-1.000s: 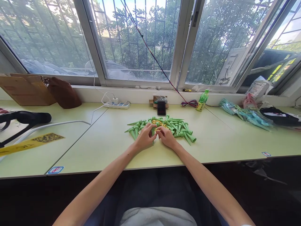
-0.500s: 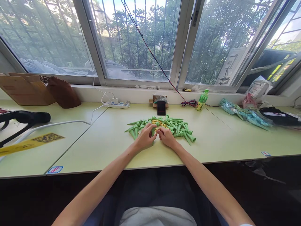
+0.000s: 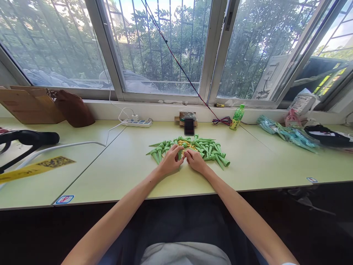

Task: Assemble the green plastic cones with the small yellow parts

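My left hand is closed around a green plastic spike, whose tapered tip points down toward the table. Close beside it, my right hand is pinched, its fingertips almost meeting the left fingers at the spike. Whatever the right fingers hold is too small or hidden to make out. Many similar green spikes with wide collars lie in a loose heap behind and around both hands. Small yellow pieces lie in the middle of the heap, partly covered by my hands.
A pale green table runs along the window. At the back stand a small cardboard box, a power strip and a green bottle. Bagged items lie at right; a brown bag and white cable at left.
Both hands stay almost in the same place over the heap. The right fingers have shifted very slightly; the green spike remains in the left hand.
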Motion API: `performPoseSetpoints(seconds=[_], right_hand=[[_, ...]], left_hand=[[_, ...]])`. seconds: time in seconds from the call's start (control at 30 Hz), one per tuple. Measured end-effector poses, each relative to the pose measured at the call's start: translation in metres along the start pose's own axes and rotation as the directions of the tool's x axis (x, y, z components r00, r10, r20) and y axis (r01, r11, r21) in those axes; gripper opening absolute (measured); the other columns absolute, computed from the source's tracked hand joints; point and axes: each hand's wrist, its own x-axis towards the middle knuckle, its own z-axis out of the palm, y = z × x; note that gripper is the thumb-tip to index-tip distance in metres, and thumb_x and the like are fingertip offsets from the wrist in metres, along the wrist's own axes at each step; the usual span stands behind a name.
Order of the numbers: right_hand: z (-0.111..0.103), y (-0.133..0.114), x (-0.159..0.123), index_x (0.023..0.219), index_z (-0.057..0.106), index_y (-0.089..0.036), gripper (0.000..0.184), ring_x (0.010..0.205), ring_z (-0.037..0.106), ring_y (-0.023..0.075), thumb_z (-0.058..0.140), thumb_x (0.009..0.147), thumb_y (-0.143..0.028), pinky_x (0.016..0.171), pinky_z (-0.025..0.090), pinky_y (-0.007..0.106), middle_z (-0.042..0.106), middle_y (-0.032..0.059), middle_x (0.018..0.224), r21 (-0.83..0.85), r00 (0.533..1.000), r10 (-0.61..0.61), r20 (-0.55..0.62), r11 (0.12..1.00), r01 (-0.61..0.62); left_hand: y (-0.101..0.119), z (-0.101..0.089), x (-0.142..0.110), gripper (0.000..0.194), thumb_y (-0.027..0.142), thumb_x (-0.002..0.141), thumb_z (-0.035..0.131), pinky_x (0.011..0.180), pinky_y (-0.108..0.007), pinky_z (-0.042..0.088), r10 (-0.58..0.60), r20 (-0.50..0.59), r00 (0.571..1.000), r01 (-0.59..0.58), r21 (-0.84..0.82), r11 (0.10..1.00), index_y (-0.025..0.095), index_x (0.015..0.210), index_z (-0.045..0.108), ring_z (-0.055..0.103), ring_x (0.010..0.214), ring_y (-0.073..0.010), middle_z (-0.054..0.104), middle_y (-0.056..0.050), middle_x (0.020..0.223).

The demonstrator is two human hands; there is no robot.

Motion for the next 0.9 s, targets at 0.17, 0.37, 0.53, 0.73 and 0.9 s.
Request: performPoseSetpoints(seconds=[0.17, 0.37, 0.53, 0.73, 0.9], right_hand=[[-0.003, -0.006, -0.001, 0.105, 0.054, -0.020, 0.031, 0.059, 0.058, 0.0163, 0.036, 0.103, -0.045, 0.067, 0.044, 0.029, 0.063, -0.0018, 0.064, 0.053, 0.998, 0.024, -0.064, 0.998, -0.021], [-0.004, -0.009, -0.002, 0.122, 0.049, -0.018, 0.030, 0.065, 0.061, 0.0178, 0.043, 0.099, -0.037, 0.066, 0.046, 0.030, 0.069, 0.0038, 0.081, 0.079, 0.993, 0.007, -0.121, 0.997, 0.003], [-0.003, -0.007, -0.003, 0.129, 0.044, -0.017, 0.036, 0.058, 0.057, 0.0152, 0.047, 0.097, -0.032, 0.061, 0.045, 0.028, 0.067, 0.0027, 0.081, 0.095, 0.991, 0.000, -0.132, 0.995, 0.013], [-0.003, -0.007, -0.006, 0.126, 0.051, -0.022, 0.038, 0.047, 0.047, 0.0075, 0.058, 0.089, -0.028, 0.054, 0.043, 0.025, 0.063, 0.0017, 0.093, 0.057, 0.996, -0.083, -0.044, 0.995, 0.085], [-0.005, -0.010, -0.005, 0.106, 0.062, -0.021, 0.022, 0.056, 0.054, 0.0125, 0.053, 0.095, -0.038, 0.058, 0.046, 0.027, 0.065, 0.0047, 0.090, 0.055, 0.988, -0.094, -0.123, 0.993, 0.102]], left_hand=[[-0.002, 0.001, 0.001, 0.023, 0.025, 0.091, 0.056, 0.058, -0.025, 0.050, -0.042, -0.021, 0.999, 0.042, -0.028, 0.999, 0.021, 0.113, 0.057, 0.053, 0.062, -0.0086, 0.055, -0.005, 0.102], [-0.007, 0.004, 0.006, 0.019, 0.027, 0.094, 0.049, 0.048, -0.023, 0.049, -0.187, -0.084, 0.979, 0.161, -0.252, 0.954, 0.020, 0.109, 0.059, 0.058, 0.057, -0.0087, 0.060, -0.006, 0.100], [-0.014, 0.001, 0.012, 0.018, 0.031, 0.089, 0.057, 0.041, -0.021, 0.047, -0.394, -0.090, 0.915, 0.287, -0.541, 0.790, 0.018, 0.102, 0.056, 0.056, 0.043, -0.0093, 0.056, 0.004, 0.063], [-0.018, 0.000, 0.013, 0.022, 0.027, 0.082, 0.063, 0.063, -0.030, 0.062, -0.526, -0.070, 0.848, 0.350, -0.671, 0.653, 0.016, 0.100, 0.057, 0.072, 0.064, -0.0147, 0.061, 0.000, 0.083], [-0.016, 0.004, 0.007, 0.031, 0.022, 0.079, 0.063, 0.061, -0.029, 0.058, -0.400, 0.006, 0.917, 0.352, -0.484, 0.801, 0.017, 0.108, 0.055, 0.068, 0.062, -0.0140, 0.064, -0.001, 0.083]])
